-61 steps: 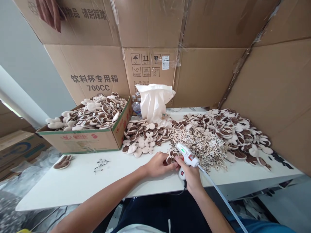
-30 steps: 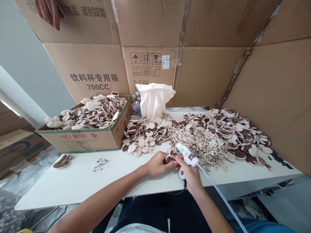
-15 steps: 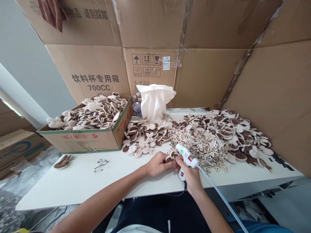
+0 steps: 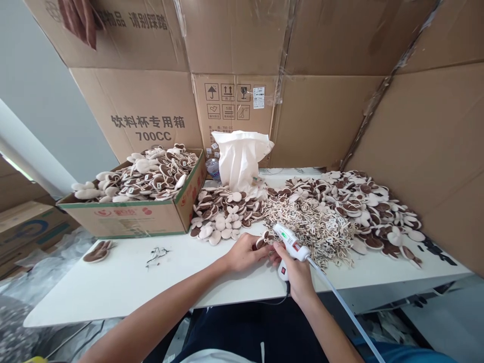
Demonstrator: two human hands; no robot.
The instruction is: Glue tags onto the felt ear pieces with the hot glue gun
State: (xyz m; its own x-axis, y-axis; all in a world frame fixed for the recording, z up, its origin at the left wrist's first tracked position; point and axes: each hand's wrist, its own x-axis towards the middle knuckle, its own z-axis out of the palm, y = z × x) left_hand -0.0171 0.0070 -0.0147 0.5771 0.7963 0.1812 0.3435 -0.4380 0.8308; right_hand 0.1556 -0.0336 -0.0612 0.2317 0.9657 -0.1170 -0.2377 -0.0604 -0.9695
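My left hand (image 4: 243, 253) is closed around a small brown-and-cream plush piece (image 4: 263, 240), its fingers partly hiding it. Close beside it, my right hand (image 4: 299, 280) grips a white hot glue gun (image 4: 288, 238) with a small green display and a red switch. A long pale glue stick (image 4: 344, 302) runs out of the gun's back end toward me. The gun's nozzle points away from me, just right of the plush piece; I cannot tell whether they touch. Behind the gun lies a heap of thin cream cord loops (image 4: 321, 229) with small pale tags.
A carton (image 4: 132, 222) full of looped plush pieces stands at the left. More plush pieces (image 4: 223, 219) are piled mid-table and in a larger heap (image 4: 365, 201) at the right. One pair (image 4: 99, 252) lies on the white table (image 4: 124, 282). A white bag (image 4: 242, 159) stands behind, before cardboard walls (image 4: 321, 116).
My left hand has shifted slightly and its fingers have moved a little on the plush piece. The right hand and glue gun stay almost where they were.
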